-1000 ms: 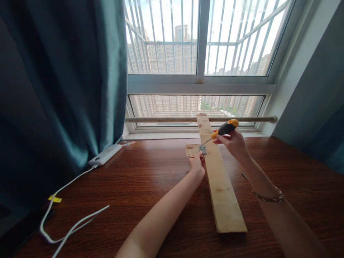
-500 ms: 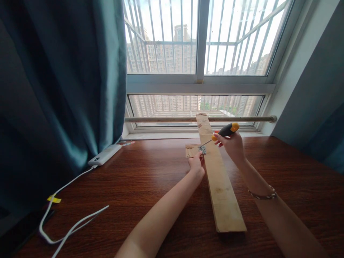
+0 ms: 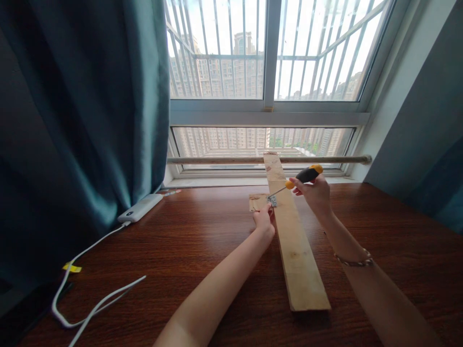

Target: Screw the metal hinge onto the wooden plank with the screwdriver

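My right hand (image 3: pixel 315 195) is closed around a screwdriver (image 3: pixel 309 173) with a black and yellow handle. Its shaft slants down to the left, and the tip meets a small metal hinge (image 3: pixel 272 201). The hinge lies across the joint between a long pale wooden board (image 3: pixel 294 246) and a short wooden piece (image 3: pixel 256 202) on its left side. Just in front of the hinge, my left hand (image 3: pixel 265 219) has its fingers pinched at the hinge's near edge. A screw under the tip is too small to make out.
The dark wooden table (image 3: pixel 162 250) spreads under everything. At left lie a white power bank (image 3: pixel 140 208), its white cable (image 3: pixel 90 248) and a yellow tag (image 3: pixel 72 267). A metal rail (image 3: pixel 318 159) crosses before the window, beneath the board's far end. A blue curtain (image 3: pixel 108 96) hangs at left.
My right hand and the screwdriver handle have shifted very slightly, with the fingers turned a little on the grip. The left hand, the board and the hinge stay in place.
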Motion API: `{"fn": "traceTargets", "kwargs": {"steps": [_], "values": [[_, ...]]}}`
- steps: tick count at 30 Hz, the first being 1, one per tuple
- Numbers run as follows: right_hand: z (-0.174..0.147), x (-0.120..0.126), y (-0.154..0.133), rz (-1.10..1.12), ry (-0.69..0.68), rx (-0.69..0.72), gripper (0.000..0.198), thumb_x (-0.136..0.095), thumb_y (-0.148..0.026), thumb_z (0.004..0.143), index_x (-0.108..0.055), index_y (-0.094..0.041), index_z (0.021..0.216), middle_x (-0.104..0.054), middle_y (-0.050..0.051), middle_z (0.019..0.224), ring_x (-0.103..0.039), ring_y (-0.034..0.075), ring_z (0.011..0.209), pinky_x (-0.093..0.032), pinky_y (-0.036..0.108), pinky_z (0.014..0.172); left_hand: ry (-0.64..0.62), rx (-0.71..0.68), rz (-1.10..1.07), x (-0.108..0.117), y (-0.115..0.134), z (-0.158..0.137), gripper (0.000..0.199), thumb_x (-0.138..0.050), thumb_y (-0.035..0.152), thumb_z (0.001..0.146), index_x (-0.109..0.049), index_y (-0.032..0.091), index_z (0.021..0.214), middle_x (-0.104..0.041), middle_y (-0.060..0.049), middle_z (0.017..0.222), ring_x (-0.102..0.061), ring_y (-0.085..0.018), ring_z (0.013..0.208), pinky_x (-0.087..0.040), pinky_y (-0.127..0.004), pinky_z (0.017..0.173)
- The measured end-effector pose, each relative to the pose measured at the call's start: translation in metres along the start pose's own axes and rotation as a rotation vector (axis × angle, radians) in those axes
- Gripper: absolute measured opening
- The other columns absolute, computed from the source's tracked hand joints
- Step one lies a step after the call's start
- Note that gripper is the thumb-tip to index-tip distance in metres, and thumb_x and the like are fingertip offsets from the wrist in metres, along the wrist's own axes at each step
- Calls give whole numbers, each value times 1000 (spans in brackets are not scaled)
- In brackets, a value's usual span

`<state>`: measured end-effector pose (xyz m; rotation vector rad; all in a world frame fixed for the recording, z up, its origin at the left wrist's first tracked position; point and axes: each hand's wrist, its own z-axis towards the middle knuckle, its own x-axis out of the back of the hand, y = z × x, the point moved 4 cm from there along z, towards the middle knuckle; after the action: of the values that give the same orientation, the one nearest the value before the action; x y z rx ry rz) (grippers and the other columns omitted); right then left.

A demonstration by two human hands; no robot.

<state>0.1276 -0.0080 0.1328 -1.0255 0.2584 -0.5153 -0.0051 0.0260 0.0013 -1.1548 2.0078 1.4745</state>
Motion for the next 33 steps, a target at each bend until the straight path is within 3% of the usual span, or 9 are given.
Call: {"fn": "traceTargets", "kwargs": {"steps": [4,12,15,18,21,27,30,33], "values": [[1,-2,10,13,40,-43,55,-77,-56,54,-55,-14,83,-68,6,60,-64,21,43,-54,29,35,15,21,-5,1,0,0,22,-64,4,66,-49,17,75,-64,-3,67,-62,-15,57,-53,-30,62],[4,-4,4,269,-236,-219,44,-85,-32,48,-57,-16,77,-72,7,76,-67,18,52,-57,25,44,9,32,-15,-1,4,-6,20,-64,6,64,-49,17,72,-63,-2,64,-60,-13,54,-49,-26,56],[4,-2,1,334,-265,-257,50,-87,-21,41,-55,-18,80,-73,6,78,-68,21,55,-59,29,48,23,40,-28,-1,6,-8,14,-62,10,65,-50,17,71,-60,0,60,-57,-12,50,-47,-25,53],[4,-2,1,335,-261,-256,49,-87,-21,39,-56,-18,77,-73,6,77,-69,23,57,-61,31,50,37,42,-48,-1,7,-8,11,-59,11,66,-51,17,69,-58,1,58,-55,-12,48,-45,-24,50],[5,-1,3,232,-205,-195,42,-87,-30,41,-59,-17,71,-72,7,72,-69,25,58,-61,36,53,41,45,-40,-1,8,-8,11,-57,9,65,-50,17,67,-57,2,56,-54,-11,47,-44,-22,49],[4,5,7,-244,52,68,42,-79,-51,53,-63,-16,69,-70,9,64,-68,28,56,-56,35,48,60,44,-4,1,8,-6,10,-58,10,64,-49,16,65,-57,2,54,-52,-9,44,-42,-21,45],[2,7,6,-276,125,149,46,-74,-56,59,-62,-15,76,-70,8,66,-67,26,58,-53,33,49,56,39,1,1,6,-3,10,-58,11,64,-49,16,65,-57,1,55,-53,-10,44,-42,-21,45],[6,15,2,-169,209,200,48,-69,-58,65,-60,-16,84,-69,6,72,-65,22,59,-53,33,52,60,29,-10,1,6,-1,13,-58,9,63,-49,16,66,-56,3,54,-52,-10,43,-42,-21,44]]}}
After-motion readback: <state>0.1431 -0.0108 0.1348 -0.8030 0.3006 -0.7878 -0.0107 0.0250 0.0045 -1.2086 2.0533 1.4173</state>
